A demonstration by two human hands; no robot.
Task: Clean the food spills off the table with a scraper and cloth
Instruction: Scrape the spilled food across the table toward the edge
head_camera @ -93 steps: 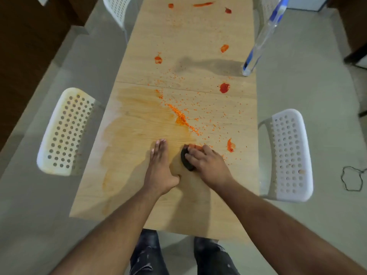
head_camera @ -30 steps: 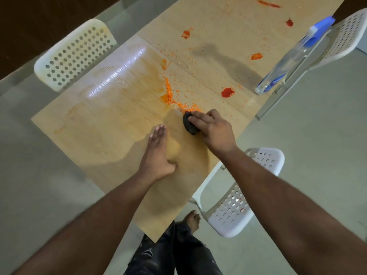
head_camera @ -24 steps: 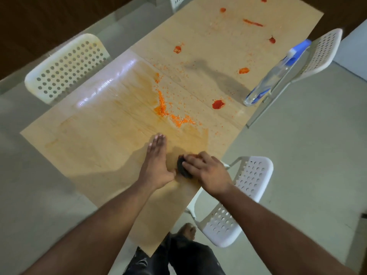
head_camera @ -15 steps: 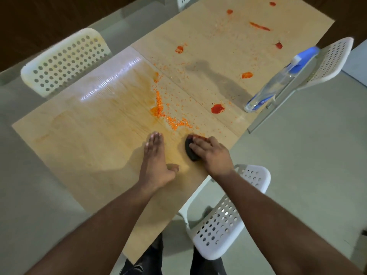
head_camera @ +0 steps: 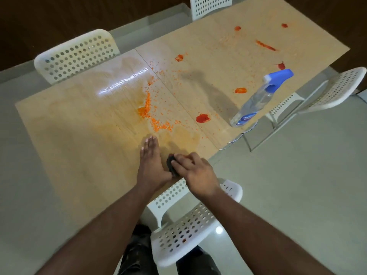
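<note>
Head view: a long wooden bench (head_camera: 79, 135) runs away from the person; the left hand (head_camera: 150, 165) lies flat on it near the right-hand edge, fingers together and stretched, grasping nothing; the right hand (head_camera: 195, 171) sits just beside it, its fingers curled down over a small dark scraper (head_camera: 170, 163) that presses on the wood right at the bench's edge, touching the side of the left hand; only a dark rounded part of the scraper shows from under the fingers.

Ahead of the hands a ridge of orange crumbs (head_camera: 154, 118) lies in a bent line, with finer crumbs scattered around and beyond it; an orange-brown wet smear (head_camera: 184, 135) tints the wood between that ridge and the hands; a red blob (head_camera: 203, 118) sits to the right of the crumbs, and more red and orange blobs dot the far half of the bench.

A clear spray bottle (head_camera: 256, 102) with a blue trigger head stands at the right edge; white perforated chairs stand around the bench, one (head_camera: 188, 231) directly below the right forearm; no cloth can be made out.
</note>
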